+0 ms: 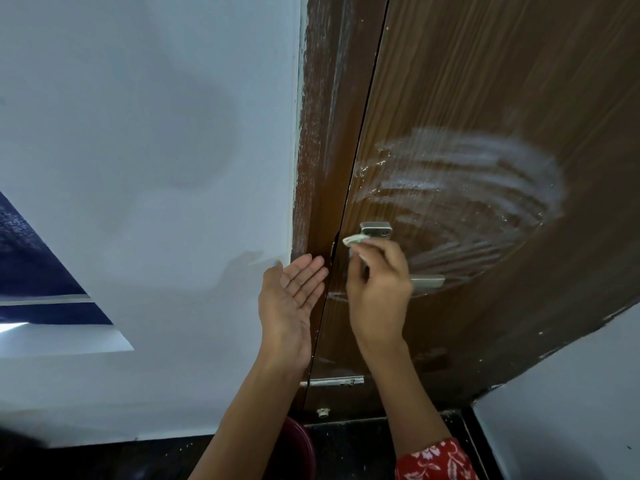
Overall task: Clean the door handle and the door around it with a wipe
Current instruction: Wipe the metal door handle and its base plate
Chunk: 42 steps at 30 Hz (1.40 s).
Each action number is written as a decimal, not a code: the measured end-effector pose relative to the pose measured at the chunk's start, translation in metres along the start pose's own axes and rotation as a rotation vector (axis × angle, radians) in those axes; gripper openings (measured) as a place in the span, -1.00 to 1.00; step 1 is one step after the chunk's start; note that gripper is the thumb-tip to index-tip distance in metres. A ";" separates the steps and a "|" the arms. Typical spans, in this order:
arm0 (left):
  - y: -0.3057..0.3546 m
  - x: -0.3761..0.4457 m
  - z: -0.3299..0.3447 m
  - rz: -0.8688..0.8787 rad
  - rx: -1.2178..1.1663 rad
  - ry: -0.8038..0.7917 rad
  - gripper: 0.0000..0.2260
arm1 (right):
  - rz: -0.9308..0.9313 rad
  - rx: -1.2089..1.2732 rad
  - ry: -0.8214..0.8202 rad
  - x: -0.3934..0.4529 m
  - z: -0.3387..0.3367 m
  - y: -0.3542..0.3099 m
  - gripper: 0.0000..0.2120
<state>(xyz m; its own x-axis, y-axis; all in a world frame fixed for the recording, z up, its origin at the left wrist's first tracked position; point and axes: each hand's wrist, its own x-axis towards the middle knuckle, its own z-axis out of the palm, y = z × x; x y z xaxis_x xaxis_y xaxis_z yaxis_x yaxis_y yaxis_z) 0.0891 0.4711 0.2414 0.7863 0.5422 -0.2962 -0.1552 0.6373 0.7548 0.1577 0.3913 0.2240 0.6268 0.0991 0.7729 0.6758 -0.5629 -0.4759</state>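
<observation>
A crumpled white wipe [354, 240] sits pinched in the fingers of the right hand [379, 289], pressed against the top of the metal handle [376, 231] on a brown wood-grain door [485, 81]. The hand covers the middle of the handle; only the plate at the top and the tip of the lever, jutting out to the right of the knuckles, show.

Above and to the right of the handle, broad curved whitish streaks [467, 174] arc across the door, wet-looking and not yet buffed away. That patch appears to have had at least one pass, so the door part of the job looks well under way. The handle itself seems to be the step in hand now. Below the handle a few faint smears show, though the hand and the dim light make it hard to tell whether that area has been wiped at all.

The left hand [291, 292] is held flat and open, palm up, fingers straight, just beside the gap between door and frame [318, 133], holding nothing. The frame carries rough white paint marks along its edge where it meets the pale wall [145, 150].

Lower on the door a slim metal bolt [332, 381] crosses the gap. A dark red bucket [298, 445] stands on the floor beneath the left forearm. A red floral sleeve [433, 460] shows on the right arm.
</observation>
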 end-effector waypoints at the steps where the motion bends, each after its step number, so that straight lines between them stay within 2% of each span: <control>1: 0.000 0.000 0.000 0.000 -0.004 -0.002 -0.58 | 0.025 -0.009 -0.014 -0.004 0.001 0.000 -0.84; 6: 0.001 -0.003 0.002 0.012 -0.045 0.014 -0.59 | 0.058 -0.007 -0.076 -0.015 0.015 -0.022 -0.63; 8: 0.002 -0.004 0.001 0.048 -0.024 0.030 -0.59 | 0.042 -0.053 -0.129 -0.025 0.025 -0.022 -0.47; 10: 0.002 -0.004 0.000 0.099 0.015 0.057 -0.61 | -0.006 -0.108 -0.204 -0.040 0.036 -0.016 -0.47; 12: 0.004 -0.005 0.000 0.142 0.043 0.085 -0.62 | 0.039 -0.135 -0.284 -0.053 0.044 -0.011 -0.46; 15: 0.008 -0.007 0.002 0.187 0.071 0.103 -0.63 | 0.089 -0.131 -0.358 -0.070 0.049 -0.011 -0.23; 17: 0.010 -0.009 0.002 0.202 0.075 0.099 -0.63 | 0.114 -0.073 -0.385 -0.076 0.049 -0.011 -0.16; 23: 0.010 -0.010 0.001 0.217 0.075 0.084 -0.62 | 0.109 0.127 -0.273 -0.039 0.044 -0.026 -0.24; 27: 0.011 -0.009 0.000 0.245 0.073 0.090 -0.62 | 0.103 0.207 -0.259 -0.038 0.045 -0.027 -0.32; 29: 0.011 -0.008 -0.001 0.256 0.072 0.095 -0.63 | 0.111 0.194 -0.267 -0.052 0.047 -0.018 -0.33; 32: 0.011 -0.007 0.000 0.262 0.071 0.094 -0.64 | 0.146 0.181 -0.301 -0.073 0.050 -0.007 -0.24; 38: 0.009 -0.007 0.004 0.275 0.084 0.077 -0.64 | 0.102 0.055 -0.135 -0.069 0.044 -0.008 -0.38; 42: 0.005 -0.007 0.005 0.258 0.111 0.055 -0.63 | 0.063 -0.061 -0.279 -0.080 0.051 0.012 -0.22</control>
<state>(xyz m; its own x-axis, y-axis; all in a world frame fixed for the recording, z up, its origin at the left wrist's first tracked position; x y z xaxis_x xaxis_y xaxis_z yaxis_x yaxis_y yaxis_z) 0.0856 0.4674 0.2500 0.6950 0.7097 -0.1154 -0.2766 0.4120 0.8682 0.1351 0.4185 0.1348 0.7546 0.2794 0.5937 0.6131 -0.6226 -0.4863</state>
